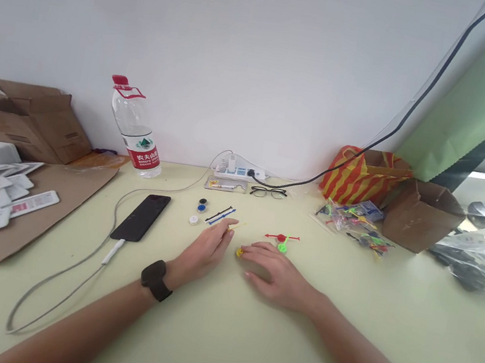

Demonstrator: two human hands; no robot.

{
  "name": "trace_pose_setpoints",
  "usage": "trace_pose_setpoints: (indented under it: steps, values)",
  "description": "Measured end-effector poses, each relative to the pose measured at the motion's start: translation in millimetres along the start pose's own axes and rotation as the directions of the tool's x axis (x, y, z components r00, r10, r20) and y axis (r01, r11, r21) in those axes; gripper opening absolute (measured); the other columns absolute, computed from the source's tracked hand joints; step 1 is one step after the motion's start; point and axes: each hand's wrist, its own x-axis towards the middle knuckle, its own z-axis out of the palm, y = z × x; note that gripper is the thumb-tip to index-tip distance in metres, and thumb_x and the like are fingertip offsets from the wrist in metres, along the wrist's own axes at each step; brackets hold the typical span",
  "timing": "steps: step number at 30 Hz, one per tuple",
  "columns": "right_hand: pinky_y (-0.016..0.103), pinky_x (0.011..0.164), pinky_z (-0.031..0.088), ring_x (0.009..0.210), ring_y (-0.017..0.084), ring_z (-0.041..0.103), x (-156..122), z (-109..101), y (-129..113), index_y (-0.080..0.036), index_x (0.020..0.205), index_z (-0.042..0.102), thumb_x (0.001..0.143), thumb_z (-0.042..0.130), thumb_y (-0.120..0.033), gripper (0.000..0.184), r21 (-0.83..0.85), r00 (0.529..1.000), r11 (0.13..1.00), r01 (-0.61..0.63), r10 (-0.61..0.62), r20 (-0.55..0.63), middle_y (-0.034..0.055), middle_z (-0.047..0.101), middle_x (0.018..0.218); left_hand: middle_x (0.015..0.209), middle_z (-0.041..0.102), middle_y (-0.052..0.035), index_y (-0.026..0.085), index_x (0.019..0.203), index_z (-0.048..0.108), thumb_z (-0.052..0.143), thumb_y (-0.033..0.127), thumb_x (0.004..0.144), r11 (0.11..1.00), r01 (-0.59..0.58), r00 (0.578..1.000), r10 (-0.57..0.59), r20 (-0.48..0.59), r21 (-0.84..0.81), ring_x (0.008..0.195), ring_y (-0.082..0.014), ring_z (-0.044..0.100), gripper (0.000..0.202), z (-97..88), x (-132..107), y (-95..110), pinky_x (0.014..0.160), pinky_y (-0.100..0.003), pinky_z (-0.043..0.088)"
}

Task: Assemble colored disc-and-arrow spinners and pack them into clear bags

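Observation:
My left hand is closed, pinching a thin yellow arrow that sticks out past the fingertips. A small round yellow base sits on the table at the fingertips of my right hand, which lies low with its thumb apart. Beyond the right hand are a red arrow spinner and a green spinner base with a green arrow. Left of them lie a black arrow and a blue arrow, near a black base, a blue base and a white base.
A black phone on a cable lies left, near a water bottle. Glasses and a power strip are by the wall. Bagged spinners lie right, before a striped bag and a cardboard box.

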Motion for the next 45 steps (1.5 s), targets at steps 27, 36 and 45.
trace_pose_setpoints:
  steps: [27, 36, 45]
  values:
    - [0.029, 0.061, 0.048, 0.070, 0.014, 0.058, 8.7, 15.7, 0.7, -0.025, 0.102, 0.048, 0.091, 0.068, -0.046, 0.031, 0.733, 0.818, 0.625, -0.270, 0.550, -0.168, -0.0018, 0.057, 0.087, 0.103, 0.069, -0.0068, 0.028, 0.124, 0.075, 0.046, 0.027, 0.107, 0.958, -0.140, 0.967, 0.187, 0.174, -0.252, 0.090, -0.0178, 0.065, 0.033, 11.0, 1.9, 5.9, 0.082, -0.031, 0.051]
    - [0.030, 0.059, 0.042, 0.066, 0.015, 0.055, 7.3, 16.6, 11.4, -0.022, 0.105, 0.057, 0.090, 0.065, -0.041, 0.025, 0.597, 0.821, 0.716, -0.362, 0.548, -0.160, -0.0007, 0.057, 0.079, 0.103, 0.068, -0.0052, 0.024, 0.110, 0.074, 0.054, 0.025, 0.103, 0.974, -0.077, 0.983, 0.110, 0.149, -0.212, 0.084, -0.0149, 0.064, 0.021, 12.3, 0.6, 4.4, 0.069, -0.026, 0.048]
    - [0.027, 0.056, 0.038, 0.062, 0.013, 0.049, 5.9, 15.7, 17.7, -0.021, 0.106, 0.058, 0.090, 0.065, -0.036, 0.023, 0.598, 0.844, 0.717, -0.357, 0.523, -0.122, -0.0017, 0.057, 0.078, 0.104, 0.068, -0.0059, 0.024, 0.112, 0.073, 0.050, 0.019, 0.102, 0.973, -0.178, 0.971, 0.197, 0.136, -0.145, 0.083, -0.0145, 0.064, 0.025, 12.2, -3.4, 5.4, 0.069, -0.027, 0.049]
